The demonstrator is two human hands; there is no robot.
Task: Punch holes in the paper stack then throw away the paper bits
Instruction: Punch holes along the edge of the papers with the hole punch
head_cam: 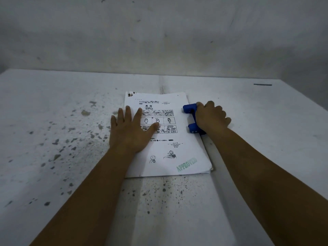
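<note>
A stack of white printed paper [166,153] lies in the middle of the table, with comic panels and a green "APPROVED" stamp near its lower right corner. My left hand [129,130] rests flat on the stack's left half, fingers spread. A blue hole punch [190,118] sits over the stack's right edge. My right hand [211,116] is closed over the punch from the right and hides most of its body; two blue ends stick out toward the paper.
The table [71,174] is white and speckled with dark stains, mostly left of and below the paper. A grey wall [159,41] rises right behind it. A thin dark strip [262,84] lies at the far right edge.
</note>
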